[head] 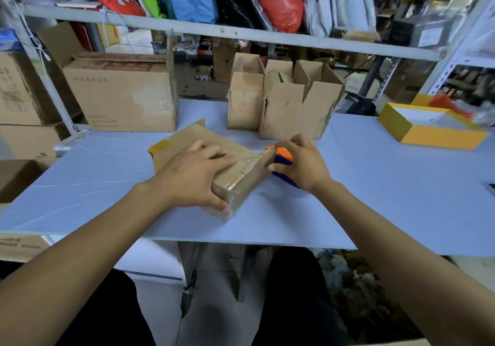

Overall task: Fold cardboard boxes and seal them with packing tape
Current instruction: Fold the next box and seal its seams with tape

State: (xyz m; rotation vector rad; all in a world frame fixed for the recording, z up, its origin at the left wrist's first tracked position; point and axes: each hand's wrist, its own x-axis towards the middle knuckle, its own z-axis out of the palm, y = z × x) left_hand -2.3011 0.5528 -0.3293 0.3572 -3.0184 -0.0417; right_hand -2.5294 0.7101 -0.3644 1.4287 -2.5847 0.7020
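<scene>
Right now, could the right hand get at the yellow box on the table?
Probably yes: the yellow box lies open on bare table, nothing between, but the right hand grips a tape dispenser.

A single head-worn wide-angle view looks forward and down, close over the desk (375, 185), with shelves (241, 33) behind.
</scene>
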